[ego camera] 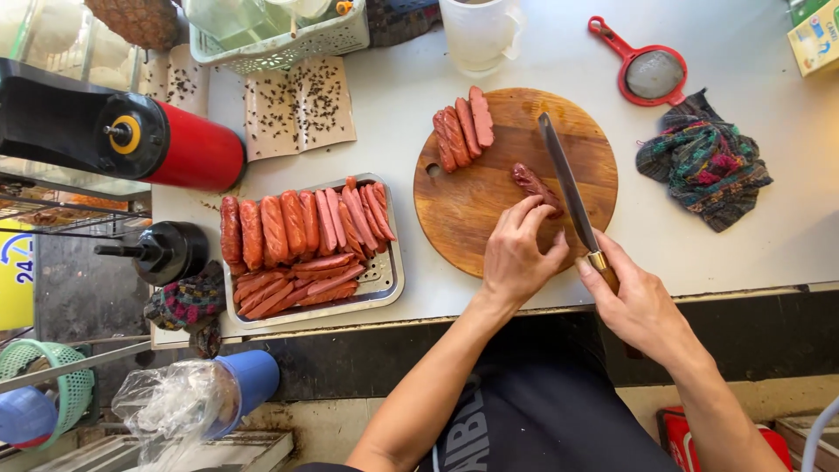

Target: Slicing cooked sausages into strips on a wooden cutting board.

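Round wooden cutting board (489,205): 1. Knife (566,185): 1. Whole sausage on board (535,186): 1. Cut sausage pieces on board (463,129): about 4. Metal tray (384,281): 1. Red strainer (647,70): 1. Cloths: 2, (703,162), (185,303). White jug (479,33): 1.

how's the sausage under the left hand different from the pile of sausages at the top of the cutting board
The sausage under the left hand is single and looks whole and rounded; the pile at the top of the board is several pieces, some showing flat, paler cut faces. The single one is pinned by the left hand beside the knife held in the right hand; the pile lies untouched. Both are reddish-brown and rest on the round wooden cutting board.
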